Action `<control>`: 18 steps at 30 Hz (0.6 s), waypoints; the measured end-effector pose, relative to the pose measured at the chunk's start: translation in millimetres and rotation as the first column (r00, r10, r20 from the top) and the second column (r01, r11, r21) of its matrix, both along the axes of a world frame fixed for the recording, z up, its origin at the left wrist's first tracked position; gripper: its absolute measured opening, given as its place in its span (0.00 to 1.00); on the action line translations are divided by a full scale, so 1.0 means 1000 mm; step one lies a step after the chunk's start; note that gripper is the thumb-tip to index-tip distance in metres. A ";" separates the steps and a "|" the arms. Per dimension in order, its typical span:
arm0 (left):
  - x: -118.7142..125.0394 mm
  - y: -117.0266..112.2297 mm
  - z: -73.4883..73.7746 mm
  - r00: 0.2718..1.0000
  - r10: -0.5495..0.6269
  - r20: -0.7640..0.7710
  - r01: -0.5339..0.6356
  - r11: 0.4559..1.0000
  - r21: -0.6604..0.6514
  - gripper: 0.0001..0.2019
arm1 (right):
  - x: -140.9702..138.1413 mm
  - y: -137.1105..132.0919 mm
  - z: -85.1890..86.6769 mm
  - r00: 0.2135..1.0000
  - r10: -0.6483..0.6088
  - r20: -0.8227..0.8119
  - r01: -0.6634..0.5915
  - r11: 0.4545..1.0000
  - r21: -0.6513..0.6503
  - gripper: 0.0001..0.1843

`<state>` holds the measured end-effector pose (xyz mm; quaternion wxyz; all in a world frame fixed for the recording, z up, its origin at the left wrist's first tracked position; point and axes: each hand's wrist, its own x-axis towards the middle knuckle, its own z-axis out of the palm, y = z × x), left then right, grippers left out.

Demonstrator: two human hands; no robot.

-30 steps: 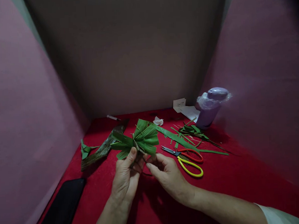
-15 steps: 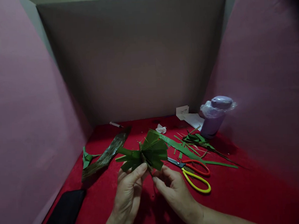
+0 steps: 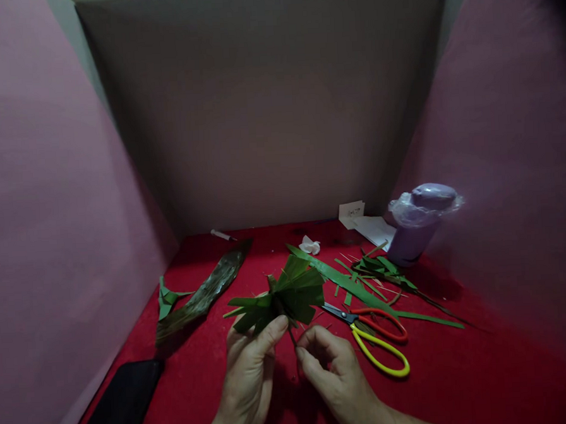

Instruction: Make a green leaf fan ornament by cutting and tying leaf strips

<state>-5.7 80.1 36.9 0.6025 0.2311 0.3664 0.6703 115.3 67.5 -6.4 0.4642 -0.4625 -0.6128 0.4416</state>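
Although the fanned green leaf bundle hid some fingers of the left hand, they had it pinched above the red table; the right hand's fingers gripped its thin brownish stem. Red-and-yellow-handled scissors lay nearby, some flat black thing got cut off.

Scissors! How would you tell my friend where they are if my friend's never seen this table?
Start at the red tabletop and find the person's right hand. Just past it, toward the right, the scissors lie beside a long green leaf strip. Unlike the leafy bits nearby, they have one red handle loop and one yellow.
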 end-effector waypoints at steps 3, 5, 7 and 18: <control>0.000 -0.001 -0.001 1.000 -0.005 -0.003 0.005 1.000 0.014 0.10 | 0.000 0.000 0.000 1.000 -0.002 0.009 0.002 1.000 0.012 0.08; 0.000 -0.001 0.000 1.000 -0.001 -0.006 0.001 1.000 0.023 0.11 | 0.001 -0.001 -0.001 1.000 -0.011 0.021 0.010 1.000 0.017 0.08; 0.000 -0.001 0.002 1.000 -0.004 -0.008 0.004 1.000 0.027 0.12 | 0.001 -0.001 -0.001 0.999 -0.011 0.033 0.011 1.000 0.012 0.08; -0.002 -0.001 -0.002 0.999 -0.040 -0.020 0.041 0.998 0.054 0.20 | 0.000 -0.003 -0.001 0.997 -0.035 0.074 0.034 0.999 0.019 0.08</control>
